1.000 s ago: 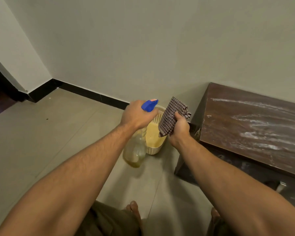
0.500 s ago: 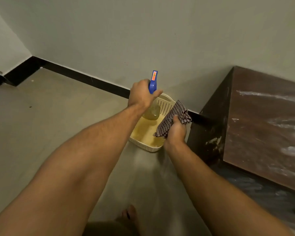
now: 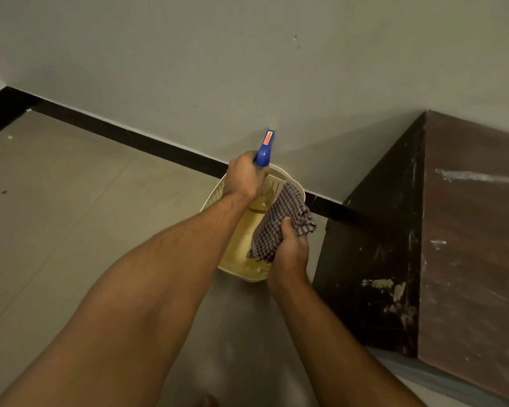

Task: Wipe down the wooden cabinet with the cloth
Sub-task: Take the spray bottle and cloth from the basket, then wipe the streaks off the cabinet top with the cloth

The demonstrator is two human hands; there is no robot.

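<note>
Brown-and-white checked cloth [image 3: 279, 224], blue spray head [image 3: 264, 150], cream basket [image 3: 288, 179], dark brown wooden cabinet [image 3: 467, 245]

A plain grey wall [image 3: 247, 54] meets a pale tiled floor [image 3: 56, 215] along a black skirting board [image 3: 135, 141], dimly lit.

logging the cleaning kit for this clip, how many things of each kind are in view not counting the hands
spray bottle: 1, gripped by the left hand
checked cloth: 1, gripped by the right hand
cream basket: 1, on the floor
wooden cabinet: 1
total: 4
</note>
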